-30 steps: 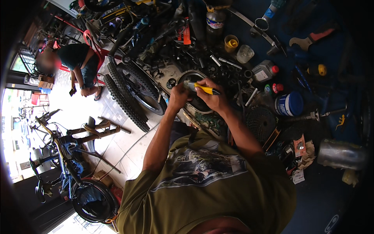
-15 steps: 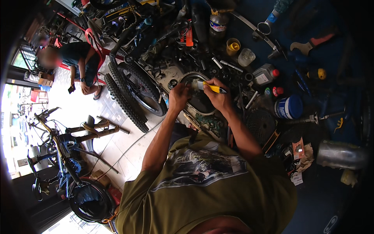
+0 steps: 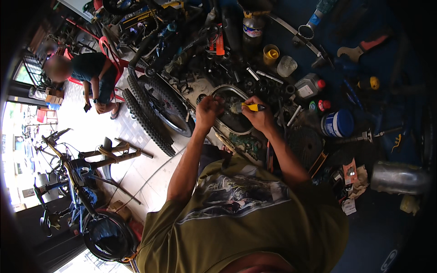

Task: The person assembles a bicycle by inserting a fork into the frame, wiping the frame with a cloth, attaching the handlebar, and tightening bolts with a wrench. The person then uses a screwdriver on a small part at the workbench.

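My right hand grips a paintbrush with a yellow handle, its pale bristles pointing left. The bristles hover over an oval metal basin with dark contents. Across from it, my left hand is closed above the basin's left side. Whatever lies between its fingers is too small and dark to make out. Green cloth-like material lies just below the basin. Sockets and small dark metal parts crowd the bench beyond my right hand.
A blue-lidded tub, a grey bottle with a red cap and yellow cup stand right of the basin. Bicycle tyres lean to the left. A person sits on a red chair, and a bicycle stands nearby.
The brush has tilted, so less of its handle shows above my right hand, and its bristles have dropped lower over the basin. My left hand has shifted slightly left.
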A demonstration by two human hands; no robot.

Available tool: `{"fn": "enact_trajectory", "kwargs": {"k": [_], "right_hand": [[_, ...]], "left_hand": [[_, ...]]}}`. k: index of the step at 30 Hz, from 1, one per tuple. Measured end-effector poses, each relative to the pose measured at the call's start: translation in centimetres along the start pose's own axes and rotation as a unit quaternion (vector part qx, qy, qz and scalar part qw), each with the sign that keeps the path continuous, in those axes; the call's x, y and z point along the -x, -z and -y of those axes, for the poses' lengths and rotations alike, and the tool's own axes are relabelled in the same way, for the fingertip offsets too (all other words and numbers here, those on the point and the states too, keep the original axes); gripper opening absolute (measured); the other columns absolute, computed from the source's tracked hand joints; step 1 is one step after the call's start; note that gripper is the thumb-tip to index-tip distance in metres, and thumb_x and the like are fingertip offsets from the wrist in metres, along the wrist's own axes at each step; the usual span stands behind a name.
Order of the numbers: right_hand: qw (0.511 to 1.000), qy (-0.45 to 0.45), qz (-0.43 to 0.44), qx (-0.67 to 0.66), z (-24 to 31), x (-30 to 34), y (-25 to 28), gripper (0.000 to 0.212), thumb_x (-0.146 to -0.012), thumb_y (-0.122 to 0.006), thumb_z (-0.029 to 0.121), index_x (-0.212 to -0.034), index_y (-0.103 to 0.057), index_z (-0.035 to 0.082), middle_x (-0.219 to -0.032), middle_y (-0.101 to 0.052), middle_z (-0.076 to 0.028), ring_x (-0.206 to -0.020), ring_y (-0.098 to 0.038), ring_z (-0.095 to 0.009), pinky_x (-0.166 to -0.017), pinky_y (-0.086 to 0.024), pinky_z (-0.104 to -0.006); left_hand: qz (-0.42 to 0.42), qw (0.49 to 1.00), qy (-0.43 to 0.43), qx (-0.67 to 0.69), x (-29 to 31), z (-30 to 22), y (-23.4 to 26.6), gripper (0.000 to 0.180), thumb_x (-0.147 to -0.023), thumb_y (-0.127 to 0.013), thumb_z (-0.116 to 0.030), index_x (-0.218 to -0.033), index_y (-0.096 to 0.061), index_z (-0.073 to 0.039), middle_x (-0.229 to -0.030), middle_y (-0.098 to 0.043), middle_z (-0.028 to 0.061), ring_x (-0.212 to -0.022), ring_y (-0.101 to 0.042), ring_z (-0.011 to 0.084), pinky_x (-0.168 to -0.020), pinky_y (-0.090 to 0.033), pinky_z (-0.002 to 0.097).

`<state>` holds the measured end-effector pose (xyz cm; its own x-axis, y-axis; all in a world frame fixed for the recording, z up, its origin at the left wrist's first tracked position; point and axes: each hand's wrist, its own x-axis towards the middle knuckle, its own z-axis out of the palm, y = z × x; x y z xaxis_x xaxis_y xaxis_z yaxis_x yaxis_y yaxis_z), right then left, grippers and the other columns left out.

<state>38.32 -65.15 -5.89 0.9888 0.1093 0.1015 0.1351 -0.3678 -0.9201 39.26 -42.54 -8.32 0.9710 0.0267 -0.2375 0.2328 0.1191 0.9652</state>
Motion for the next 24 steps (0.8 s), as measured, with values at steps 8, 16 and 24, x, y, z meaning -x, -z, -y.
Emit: {"fn": "enact_trajectory", "kwargs": {"k": [8,16,24], "right_hand": [[0.981,0.074,0.064,0.169,-0.3,0.8,1.3,0.025,-0.094,-0.074,0.029,-0.1,-0.068,0.005,-0.085,-0.071,-0.013,-0.077,-0.072,-0.023,-0.068,-0.055,-0.0374],[0.95,-0.174,0.007,-0.26,1.2,-1.4,-3.2,0.032,-0.103,-0.065,0.039,-0.097,-0.065,0.007,-0.075,-0.07,-0.002,-0.063,-0.063,-0.006,-0.051,-0.046,-0.0226],[0.983,-0.078,0.038,-0.16,1.2,-0.7,-2.8,0.032,-0.102,-0.069,0.034,-0.101,-0.07,0.002,-0.076,-0.068,-0.001,-0.068,-0.061,-0.007,-0.059,-0.048,-0.0238]], "left_hand": [[0.011,0.981,0.087,0.172,0.4,0.5,0.5,0.029,-0.108,-0.056,-0.021,-0.124,-0.061,0.002,-0.119,-0.069,0.0144,-0.111,-0.071,0.0276,-0.092,-0.061,0.0404],[-0.026,0.989,0.068,0.125,0.1,0.9,-1.7,0.024,-0.109,-0.052,-0.017,-0.121,-0.06,0.002,-0.121,-0.068,0.0153,-0.113,-0.068,0.0239,-0.087,-0.064,0.0365],[-0.07,0.991,0.055,0.099,0.7,1.1,-0.6,0.025,-0.108,-0.055,-0.017,-0.119,-0.06,0.005,-0.115,-0.069,0.015,-0.095,-0.073,0.0228,-0.082,-0.064,0.034]]}}
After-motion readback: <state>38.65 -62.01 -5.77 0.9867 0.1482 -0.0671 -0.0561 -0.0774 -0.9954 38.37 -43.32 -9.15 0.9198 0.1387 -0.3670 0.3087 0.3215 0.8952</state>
